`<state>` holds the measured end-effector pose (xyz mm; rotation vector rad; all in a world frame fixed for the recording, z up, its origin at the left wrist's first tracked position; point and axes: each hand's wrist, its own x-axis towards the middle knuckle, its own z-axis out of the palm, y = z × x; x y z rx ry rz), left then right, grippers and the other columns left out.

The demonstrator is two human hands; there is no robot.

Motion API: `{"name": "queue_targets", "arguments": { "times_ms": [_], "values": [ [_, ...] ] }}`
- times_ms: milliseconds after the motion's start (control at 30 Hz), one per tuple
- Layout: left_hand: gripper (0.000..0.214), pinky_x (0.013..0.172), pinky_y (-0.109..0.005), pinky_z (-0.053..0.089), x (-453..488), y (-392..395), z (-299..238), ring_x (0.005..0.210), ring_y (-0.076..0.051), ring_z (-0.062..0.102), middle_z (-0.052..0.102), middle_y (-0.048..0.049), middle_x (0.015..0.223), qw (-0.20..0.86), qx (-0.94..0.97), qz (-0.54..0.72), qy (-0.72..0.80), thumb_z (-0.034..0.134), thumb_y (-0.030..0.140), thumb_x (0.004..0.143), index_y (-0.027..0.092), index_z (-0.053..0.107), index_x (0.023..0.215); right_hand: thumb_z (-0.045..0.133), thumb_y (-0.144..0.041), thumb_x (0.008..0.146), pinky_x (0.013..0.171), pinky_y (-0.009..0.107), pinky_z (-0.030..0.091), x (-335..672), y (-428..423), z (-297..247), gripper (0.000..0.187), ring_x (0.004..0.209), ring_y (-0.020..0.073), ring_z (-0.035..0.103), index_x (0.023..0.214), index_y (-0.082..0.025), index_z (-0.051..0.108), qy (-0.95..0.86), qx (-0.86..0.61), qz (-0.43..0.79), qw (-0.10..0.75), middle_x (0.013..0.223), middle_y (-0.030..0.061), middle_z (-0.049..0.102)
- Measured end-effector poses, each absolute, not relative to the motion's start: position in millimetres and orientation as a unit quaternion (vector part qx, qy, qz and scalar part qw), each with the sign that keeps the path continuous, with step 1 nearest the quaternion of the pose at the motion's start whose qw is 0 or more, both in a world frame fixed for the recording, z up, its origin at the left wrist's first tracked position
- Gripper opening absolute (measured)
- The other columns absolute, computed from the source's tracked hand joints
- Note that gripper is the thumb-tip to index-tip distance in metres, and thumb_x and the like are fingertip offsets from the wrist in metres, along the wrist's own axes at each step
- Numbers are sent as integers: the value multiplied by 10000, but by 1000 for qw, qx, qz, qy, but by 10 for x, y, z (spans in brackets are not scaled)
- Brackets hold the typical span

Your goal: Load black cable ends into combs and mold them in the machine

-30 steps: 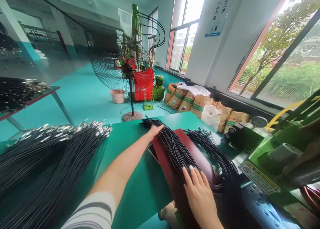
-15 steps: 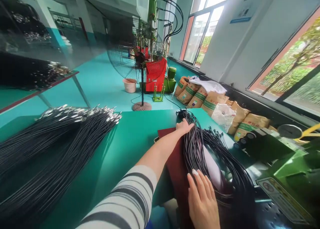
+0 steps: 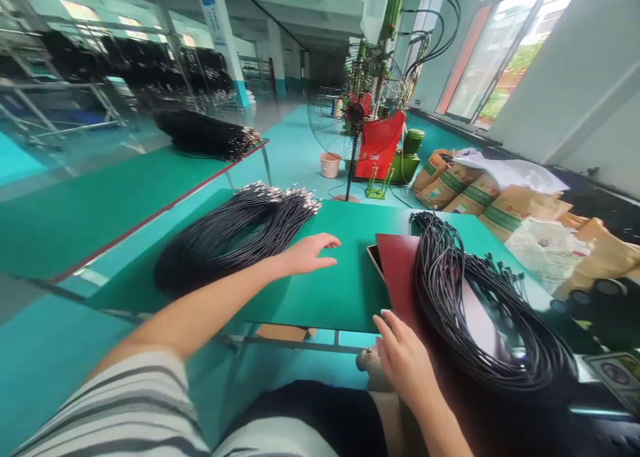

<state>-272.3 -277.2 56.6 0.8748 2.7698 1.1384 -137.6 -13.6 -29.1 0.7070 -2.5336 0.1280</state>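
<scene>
My left hand [image 3: 313, 252] hovers above the green tabletop [image 3: 320, 297], fingers spread with nothing in them. Just to its left lies a looped bundle of black cables [image 3: 200, 244] with shiny silvery ends. My right hand [image 3: 403, 350] is held low beside the front of a dark red board [image 3: 400, 264], its fingers loosely apart and holding nothing. Across that board curves a second bundle of black cables [image 3: 440, 284], with small dark ends at the far side. Whether my right fingertips touch the board's edge I cannot tell.
A second green table [image 3: 100, 184] with a red edge stands left, bearing a black cable pile [image 3: 205, 134]. Behind are a floor fan [image 3: 355, 114], a red and green machine [image 3: 380, 144] and a pink bucket [image 3: 330, 165]. Paper sacks [image 3: 520, 207] line the right wall.
My left hand has let go of the right-hand cable bundle and moved left over the bare tabletop. The view has swung left. My right hand stays low by the red board.
</scene>
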Motion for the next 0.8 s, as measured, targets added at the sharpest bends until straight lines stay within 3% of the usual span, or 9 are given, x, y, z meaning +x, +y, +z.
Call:
{"name": "queue_targets", "arguments": {
  "times_ms": [133, 233, 333, 400, 500, 567, 700, 800],
  "values": [
    [553, 974, -386, 280, -2158, -3868, 830, 1122, -298, 447, 526, -85, 1201, -72, 159, 234, 956, 624, 439, 645, 200, 534, 1135, 393, -151, 832, 819, 346, 483, -1410, -109, -362, 316, 966, 223, 565, 1075, -122, 593, -933, 257, 41, 247, 1126, 138, 565],
    [781, 965, -459, 251, -1892, -4353, 816, 1143, -372, 409, 485, -157, 1244, -24, 68, 111, 991, 703, 482, 496, 165, 492, 1178, 393, -160, 837, 813, 347, 475, -1427, -96, -392, 311, 960, 222, 566, 1071, -132, 596, -934, 263, 41, 238, 1120, 130, 567],
    [913, 953, -460, 255, -1770, -4544, 704, 1176, -385, 367, 426, -186, 1298, 30, 51, 21, 998, 730, 479, 415, 160, 430, 1217, 383, -207, 847, 803, 355, 475, -1442, -73, -416, 316, 965, 230, 564, 1069, -142, 598, -934, 267, 42, 233, 1115, 128, 570],
    [832, 928, -409, 294, -1756, -4576, 648, 1157, -347, 397, 441, -165, 1282, 37, 69, -12, 997, 711, 463, 465, 170, 429, 1190, 381, -245, 849, 788, 364, 480, -1454, -48, -438, 327, 965, 240, 564, 1075, -150, 598, -936, 269, 37, 225, 1124, 127, 566],
    [477, 775, -311, 380, -1800, -4605, 669, 1022, -266, 501, 535, -115, 1139, 45, 83, -20, 995, 584, 385, 644, 182, 474, 1061, 382, -281, 847, 784, 367, 487, -1478, -3, -478, 336, 964, 245, 570, 1064, -153, 604, -933, 279, 28, 225, 1132, 127, 563],
    [321, 660, -277, 380, -1853, -4647, 754, 913, -233, 537, 570, -87, 1025, 59, 97, 1, 994, 516, 327, 690, 190, 482, 978, 378, -300, 846, 781, 365, 494, -1500, 24, -503, 339, 954, 244, 579, 1042, -156, 613, -927, 289, 26, 239, 1116, 127, 571],
    [262, 541, -259, 322, -1990, -4745, 986, 696, -189, 527, 565, -33, 795, 114, 131, 50, 984, 526, 318, 664, 195, 472, 889, 362, -351, 855, 743, 367, 514, -1549, 66, -540, 359, 902, 241, 600, 999, -155, 625, -907, 316, 20, 279, 1066, 128, 592],
    [302, 536, -248, 314, -2113, -4768, 1121, 698, -179, 505, 551, -36, 824, 154, 150, 64, 975, 550, 355, 644, 183, 468, 879, 353, -362, 860, 731, 364, 519, -1570, 85, -557, 363, 889, 237, 607, 989, -152, 620, -901, 323, 19, 289, 1058, 127, 592]
  ]
}}
